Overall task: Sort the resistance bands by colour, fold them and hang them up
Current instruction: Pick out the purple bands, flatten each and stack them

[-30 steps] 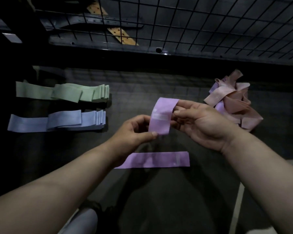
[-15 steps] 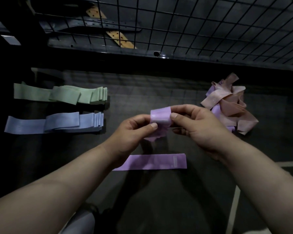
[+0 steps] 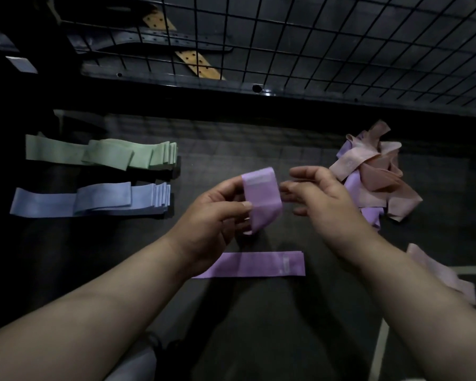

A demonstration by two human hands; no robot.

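So, the left hand (image 3: 215,213) pinches the folded band (image 3: 261,199) between thumb and fingers. It stands roughly on end, with the bend at the top. The right hand (image 3: 322,199) sits just beside it on the right, fingers loosely curled and gripping nothing. Straight below, nearer me, the flat band (image 3: 253,265) lies on the floor with its long axis left-right. I reckon the held one wants a quarter turn before it goes down on top, and the left hand is the obvious one for that. The green stack (image 3: 102,155) and blue stack (image 3: 94,200) are well off left, and the heap (image 3: 377,174) is off right.
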